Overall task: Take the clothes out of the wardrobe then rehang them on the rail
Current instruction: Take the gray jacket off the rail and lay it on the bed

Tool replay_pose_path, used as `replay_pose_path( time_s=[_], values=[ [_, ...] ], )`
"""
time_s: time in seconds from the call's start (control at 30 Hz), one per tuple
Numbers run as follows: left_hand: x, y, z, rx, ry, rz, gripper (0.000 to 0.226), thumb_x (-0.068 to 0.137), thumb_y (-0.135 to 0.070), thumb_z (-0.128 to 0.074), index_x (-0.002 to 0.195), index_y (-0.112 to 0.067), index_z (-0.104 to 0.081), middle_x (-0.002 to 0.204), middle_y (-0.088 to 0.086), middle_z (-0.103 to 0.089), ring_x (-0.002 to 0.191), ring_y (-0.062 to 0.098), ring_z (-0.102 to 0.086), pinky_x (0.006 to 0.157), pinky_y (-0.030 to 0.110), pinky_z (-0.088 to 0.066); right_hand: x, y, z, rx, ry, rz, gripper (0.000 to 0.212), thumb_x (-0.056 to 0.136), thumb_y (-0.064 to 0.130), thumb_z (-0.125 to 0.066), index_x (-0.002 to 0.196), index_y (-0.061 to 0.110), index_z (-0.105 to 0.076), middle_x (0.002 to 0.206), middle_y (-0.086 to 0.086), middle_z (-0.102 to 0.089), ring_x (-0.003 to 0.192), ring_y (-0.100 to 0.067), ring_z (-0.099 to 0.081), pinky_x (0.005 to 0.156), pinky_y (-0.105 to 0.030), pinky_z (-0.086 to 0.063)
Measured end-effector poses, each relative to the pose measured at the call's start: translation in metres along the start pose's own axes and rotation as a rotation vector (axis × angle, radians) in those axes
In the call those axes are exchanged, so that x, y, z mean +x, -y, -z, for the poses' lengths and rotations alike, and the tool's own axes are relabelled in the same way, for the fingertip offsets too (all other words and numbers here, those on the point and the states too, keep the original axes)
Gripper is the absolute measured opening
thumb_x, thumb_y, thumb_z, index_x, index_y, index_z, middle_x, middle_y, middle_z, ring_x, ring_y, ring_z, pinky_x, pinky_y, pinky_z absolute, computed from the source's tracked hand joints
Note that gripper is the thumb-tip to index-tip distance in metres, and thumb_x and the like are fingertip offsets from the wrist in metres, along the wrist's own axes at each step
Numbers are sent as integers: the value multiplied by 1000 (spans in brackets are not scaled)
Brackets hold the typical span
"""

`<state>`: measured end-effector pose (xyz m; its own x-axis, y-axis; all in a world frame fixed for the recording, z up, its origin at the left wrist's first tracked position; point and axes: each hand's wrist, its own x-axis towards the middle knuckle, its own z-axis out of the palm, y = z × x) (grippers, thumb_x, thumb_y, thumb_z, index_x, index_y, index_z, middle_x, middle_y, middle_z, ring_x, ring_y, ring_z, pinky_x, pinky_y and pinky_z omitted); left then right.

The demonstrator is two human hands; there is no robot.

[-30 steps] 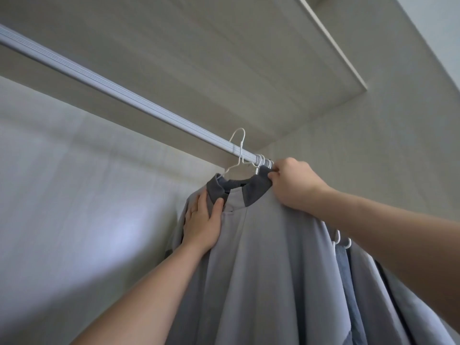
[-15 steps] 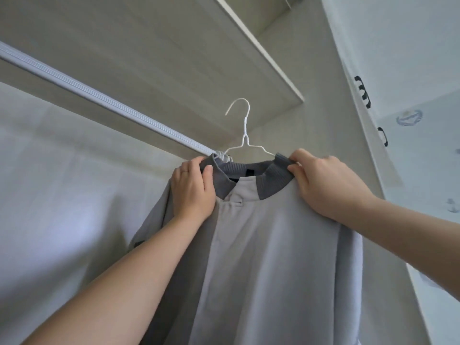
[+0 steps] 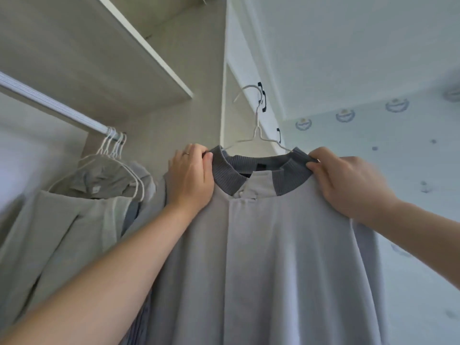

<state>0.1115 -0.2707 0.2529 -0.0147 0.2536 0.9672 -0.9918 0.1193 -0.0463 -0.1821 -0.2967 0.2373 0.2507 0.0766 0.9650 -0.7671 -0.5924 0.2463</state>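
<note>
Left hand (image 3: pixel 190 178) and right hand (image 3: pixel 348 185) each pinch one collar side of the grey jacket (image 3: pixel 273 257); hanger (image 3: pixel 256 125) hook's free, rail (image 3: pixel 49 105) sits up-left, nearer the left hand.

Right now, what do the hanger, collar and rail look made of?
Hanger: thin white wire, likely coated metal; it is slim and twisted at the neck.
Collar: dark grey ribbed knit, matte; fine parallel ridges.
Rail: pale metal, possibly aluminium; lengthwise grooves and a slight sheen.
</note>
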Motion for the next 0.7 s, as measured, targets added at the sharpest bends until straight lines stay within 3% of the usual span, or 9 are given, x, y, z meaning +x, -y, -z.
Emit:
replay_pose_path(
  time_s=[0.2,0.33,0.5,0.7],
  values=[
    [-36,-126,-66,-266,39,57,38,97,-34,-29,95,-8,-58,93,10,-63,84,34,-51,72,34,-28,-53,-97,79,-170,70,-41,30,99,40,-37,114,20,-55,83,-10,-68,79,-39,-62,58,-35,-34],
    [-70,-207,-117,-459,104,102,37,98,-35,-30,98,-10,-58,94,6,-61,85,23,-46,75,34,-30,-98,-157,117,-251,145,-104,34,94,47,-32,111,26,-53,82,-10,-68,78,-38,-63,62,-39,-44],
    [-147,-293,-187,-698,291,123,32,98,-33,-32,98,-12,-55,93,-4,-50,87,18,-44,81,37,-37,-167,-216,144,-316,261,-251,36,93,46,-33,109,24,-56,78,-8,-68,76,-37,-61,65,-40,-47],
    [-264,-377,-265,-880,498,159,28,99,-30,-34,98,-11,-55,95,-1,-52,90,21,-47,84,44,-43,-272,-272,139,-371,421,-474,22,97,40,-41,105,26,-56,72,-1,-63,70,-33,-55,61,-37,-44]
  ],
)
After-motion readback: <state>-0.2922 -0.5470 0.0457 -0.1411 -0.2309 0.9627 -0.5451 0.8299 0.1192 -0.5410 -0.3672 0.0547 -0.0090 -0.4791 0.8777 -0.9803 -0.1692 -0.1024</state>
